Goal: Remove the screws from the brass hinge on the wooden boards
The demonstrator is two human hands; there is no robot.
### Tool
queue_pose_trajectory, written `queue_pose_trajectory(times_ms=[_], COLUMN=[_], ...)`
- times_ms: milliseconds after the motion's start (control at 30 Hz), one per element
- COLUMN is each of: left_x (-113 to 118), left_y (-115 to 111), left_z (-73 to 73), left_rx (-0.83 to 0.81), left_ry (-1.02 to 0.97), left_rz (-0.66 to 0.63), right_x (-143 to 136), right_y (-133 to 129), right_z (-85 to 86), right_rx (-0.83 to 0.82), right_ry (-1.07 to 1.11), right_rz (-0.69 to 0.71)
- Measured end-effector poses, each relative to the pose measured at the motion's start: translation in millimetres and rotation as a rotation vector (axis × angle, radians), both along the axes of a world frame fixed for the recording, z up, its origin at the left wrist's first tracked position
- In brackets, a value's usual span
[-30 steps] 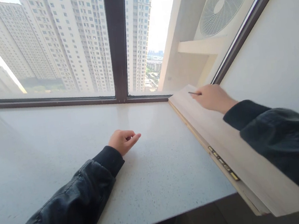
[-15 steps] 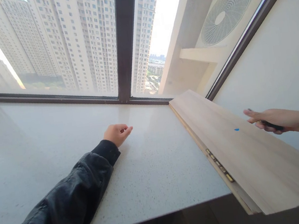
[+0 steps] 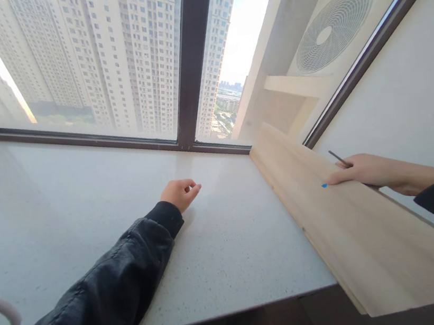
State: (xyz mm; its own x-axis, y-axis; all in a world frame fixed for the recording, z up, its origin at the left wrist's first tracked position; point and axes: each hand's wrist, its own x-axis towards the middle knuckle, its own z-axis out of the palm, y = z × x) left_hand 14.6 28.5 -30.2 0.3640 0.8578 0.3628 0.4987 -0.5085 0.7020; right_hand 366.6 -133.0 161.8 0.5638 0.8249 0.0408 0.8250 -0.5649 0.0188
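A thin dark stick [image 3: 338,158] is held in the closed right hand [image 3: 362,171], which is laid on the upper edge of the pale wooden board [image 3: 354,230] leaning against the wall [image 3: 413,104]; the left hand [image 3: 180,193] is loosely curled, empty, resting on the stone sill [image 3: 86,201]; wide bare sill is left between hand and board.

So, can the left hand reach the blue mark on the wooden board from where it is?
Probably yes: the left hand rests on the sill, nothing lies between it and the blue mark, though the right hand is there.
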Motion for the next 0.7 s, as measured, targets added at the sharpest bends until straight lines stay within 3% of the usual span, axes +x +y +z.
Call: queue_pose_trajectory(times_ms=[67,133,300,567,700], left_x=[2.3,5.0,14.5,55.0,76.5], left_y=[-0.9,-2.9,-14.3,-62.3,-86.4], left_z=[-1.2,-2.1,-2.5,-1.7,7.1], left_rx=[-0.004,-0.008,-0.078,-0.303,-0.498], left_ry=[-0.025,-0.051,-0.115,-0.166,-0.377], left_rz=[-0.040,-0.085,-0.223,-0.565,-0.711], right_x=[-33.5,-66.5,-126.7,-157.9,-163.6], right_y=[12.2,20.8,23.6,14.4,10.1], right_z=[-6.8,-18.4,-51.3,-91.6,-101.8], right_rx=[-0.168,-0.232,-0.255,-0.248,-0.232], right_ry=[-0.020,-0.118,-0.253,-0.198,-0.105], right_rz=[0.062,0.149,0.220,0.264,0.299])
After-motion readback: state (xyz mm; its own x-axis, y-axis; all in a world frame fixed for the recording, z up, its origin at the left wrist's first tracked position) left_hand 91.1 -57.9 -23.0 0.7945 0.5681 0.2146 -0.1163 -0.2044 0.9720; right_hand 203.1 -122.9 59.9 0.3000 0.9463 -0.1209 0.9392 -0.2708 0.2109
